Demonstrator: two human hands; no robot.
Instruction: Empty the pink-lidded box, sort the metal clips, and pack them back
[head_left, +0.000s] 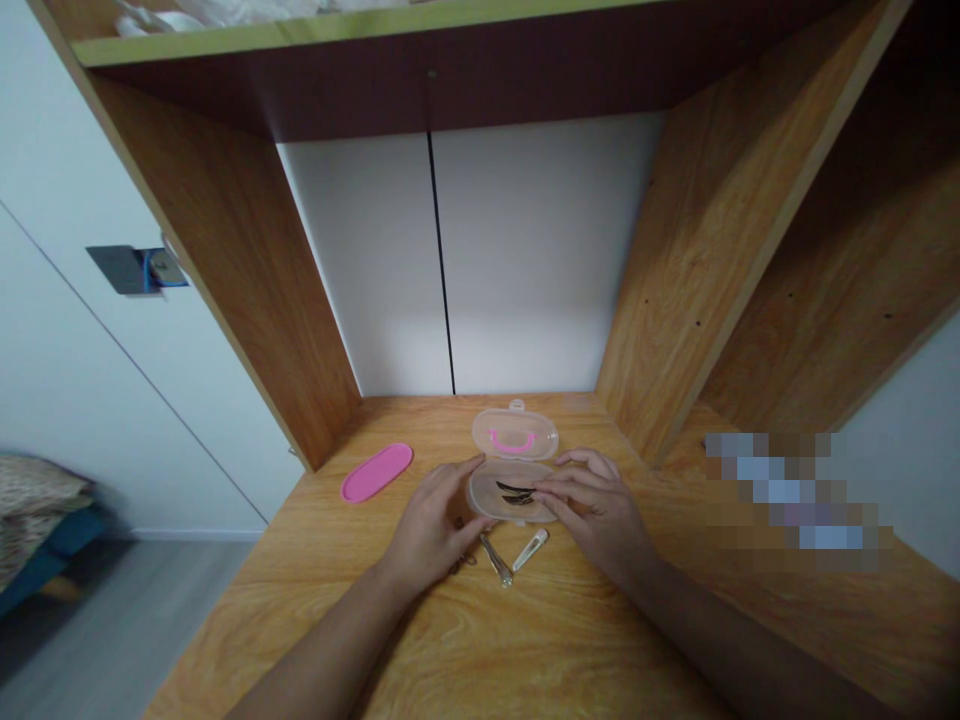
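Observation:
A small clear plastic case point(514, 460) lies open on the wooden desk point(525, 640), its lid with a pink curved holder point(512, 440) tipped back. Dark false eyelashes point(514, 492) lie in its near half. My left hand point(433, 527) rests against the case's left edge, fingers stretched and apart. My right hand point(592, 505) sits at the case's right edge, fingertips reaching over the tray toward the lashes; whether they pinch anything I cannot tell. Metal tweezers point(496, 560) and a small white tube point(530, 549) lie just in front of the case between my hands.
A pink oval lid point(376, 472) lies on the desk to the left. Wooden side panels point(247, 270) and a shelf above box in the desk nook, with a white back wall point(480, 260). A blurred patch point(795, 500) sits at the right. Floor and a cushion show at far left.

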